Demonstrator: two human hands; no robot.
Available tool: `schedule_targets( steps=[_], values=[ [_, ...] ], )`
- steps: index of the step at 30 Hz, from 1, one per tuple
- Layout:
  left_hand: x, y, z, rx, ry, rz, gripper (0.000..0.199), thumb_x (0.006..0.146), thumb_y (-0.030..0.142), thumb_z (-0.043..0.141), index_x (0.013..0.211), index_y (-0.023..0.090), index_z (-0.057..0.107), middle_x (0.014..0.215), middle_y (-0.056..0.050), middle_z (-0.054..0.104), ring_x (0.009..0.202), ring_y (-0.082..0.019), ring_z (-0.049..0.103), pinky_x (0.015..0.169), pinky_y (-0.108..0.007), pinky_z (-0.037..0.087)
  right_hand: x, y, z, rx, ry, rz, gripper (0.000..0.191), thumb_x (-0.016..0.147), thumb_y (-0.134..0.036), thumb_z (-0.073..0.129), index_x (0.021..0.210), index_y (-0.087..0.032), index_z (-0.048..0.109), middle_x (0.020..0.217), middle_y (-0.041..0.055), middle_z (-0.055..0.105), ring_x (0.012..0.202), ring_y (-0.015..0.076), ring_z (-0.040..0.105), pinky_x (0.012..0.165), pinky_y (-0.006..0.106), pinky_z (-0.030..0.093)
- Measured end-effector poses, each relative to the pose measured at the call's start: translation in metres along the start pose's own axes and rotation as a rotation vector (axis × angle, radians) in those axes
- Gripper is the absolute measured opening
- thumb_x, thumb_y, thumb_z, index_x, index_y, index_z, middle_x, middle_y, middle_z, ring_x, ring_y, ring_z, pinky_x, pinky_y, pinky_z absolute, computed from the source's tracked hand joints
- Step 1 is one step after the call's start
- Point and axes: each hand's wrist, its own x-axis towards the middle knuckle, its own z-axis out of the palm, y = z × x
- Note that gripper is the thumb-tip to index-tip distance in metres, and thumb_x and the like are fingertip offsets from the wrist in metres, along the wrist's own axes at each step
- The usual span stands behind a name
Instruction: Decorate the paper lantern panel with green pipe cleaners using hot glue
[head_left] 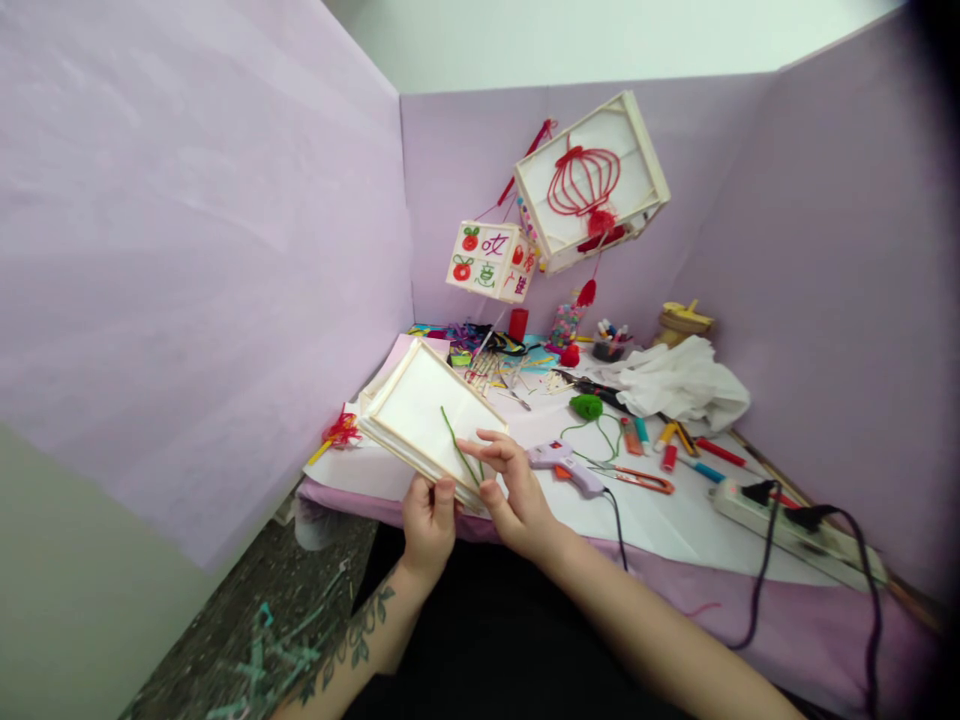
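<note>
A box-shaped paper lantern (409,400) with a pale wooden stick frame is tilted above the table's near edge. My left hand (429,520) grips its near edge, thumb on top and fingers underneath. On the white panel lies a strand of green yarn (454,432), running towards the right corner. My right hand (517,495) is over that corner, fingers stretched out and apart, fingertips at the yarn and thumb by the frame's edge. Right of the hands rest a lilac glue gun (566,465), orange-handled scissors (645,480) and a ball of green yarn (586,406).
Two decorated lanterns hang ahead, a large one (547,215) and a small one (487,262). Markers (720,452), crumpled white cloth (682,380) and a power strip (795,535) with black cords lie to the right. Lilac panels (187,250) enclose the table.
</note>
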Motion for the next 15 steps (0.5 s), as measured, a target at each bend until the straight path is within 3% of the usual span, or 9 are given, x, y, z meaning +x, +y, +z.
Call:
schedule_targets(
  steps=[6,9,12,15],
  values=[
    [0.001,0.002,0.002,-0.001,0.013,-0.027,0.031,0.090,0.046,0.052,0.074,0.019,0.052,0.054,0.002,0.055,0.046,-0.013,0.052,0.048,-0.024,0.042,-0.001,-0.001,0.001,0.088,0.010,0.021,0.027,0.100,-0.038,0.037,0.123,-0.024,0.036,0.124,0.0118,0.064,0.134,0.0236,0.040,0.107,0.050,0.035],
    [0.001,0.003,0.003,0.004,0.020,-0.035,0.032,0.090,0.047,0.052,0.074,0.019,0.051,0.053,0.003,0.055,0.046,-0.013,0.052,0.047,-0.023,0.041,0.000,-0.001,-0.001,0.115,0.083,0.050,0.024,0.099,-0.033,0.039,0.121,-0.024,0.038,0.120,0.0112,0.065,0.130,0.0240,0.044,0.105,0.049,0.037],
    [0.001,0.000,0.002,0.012,0.019,-0.019,0.032,0.090,0.046,0.052,0.073,0.019,0.051,0.053,0.003,0.055,0.047,-0.012,0.052,0.049,-0.023,0.042,0.006,-0.001,-0.006,-0.027,0.160,0.108,0.014,0.095,-0.026,0.047,0.107,-0.022,0.053,0.102,0.0083,0.066,0.107,0.0234,0.056,0.091,0.042,0.045],
    [0.000,-0.002,0.002,0.012,0.016,-0.019,0.031,0.090,0.046,0.052,0.074,0.019,0.051,0.054,0.003,0.055,0.047,-0.012,0.053,0.049,-0.024,0.043,0.017,0.001,-0.008,-0.211,0.145,0.116,0.004,0.088,-0.022,0.056,0.087,-0.021,0.059,0.086,0.0052,0.062,0.089,0.0223,0.055,0.082,0.038,0.046]
  ],
)
